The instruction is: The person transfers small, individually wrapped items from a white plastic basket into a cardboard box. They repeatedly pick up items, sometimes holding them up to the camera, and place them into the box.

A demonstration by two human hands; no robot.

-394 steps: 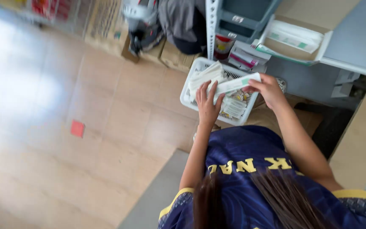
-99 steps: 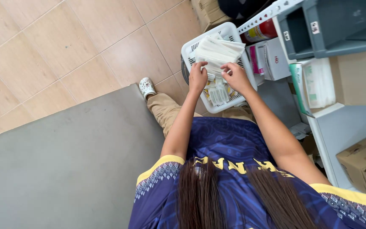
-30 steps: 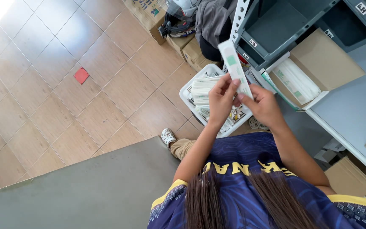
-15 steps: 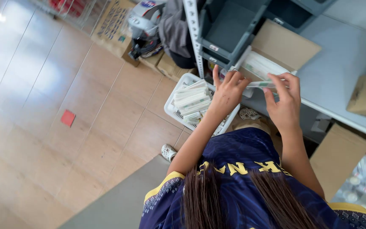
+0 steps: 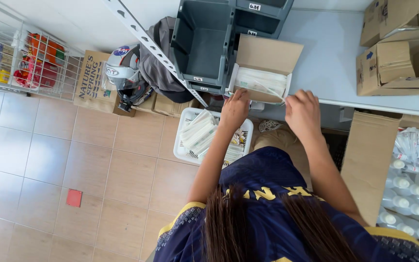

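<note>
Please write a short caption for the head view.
Both hands, left hand and right hand, at an open cardboard box above a white basket.

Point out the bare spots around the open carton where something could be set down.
Free: grey shelf top between open carton and brown boxes; empty grey bin. Crowded: white basket full of packets; both hands at the carton's front.

White basket [image 5: 184,145], grey bin [image 5: 197,43], brown carton [image 5: 267,56]

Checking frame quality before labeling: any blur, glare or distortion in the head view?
Head view: sharp overall, even daylight, no harsh glare; left hand and right hand at the open carton look crisp; wide-angle lens bends the shelf rail and the tiled floor.
</note>
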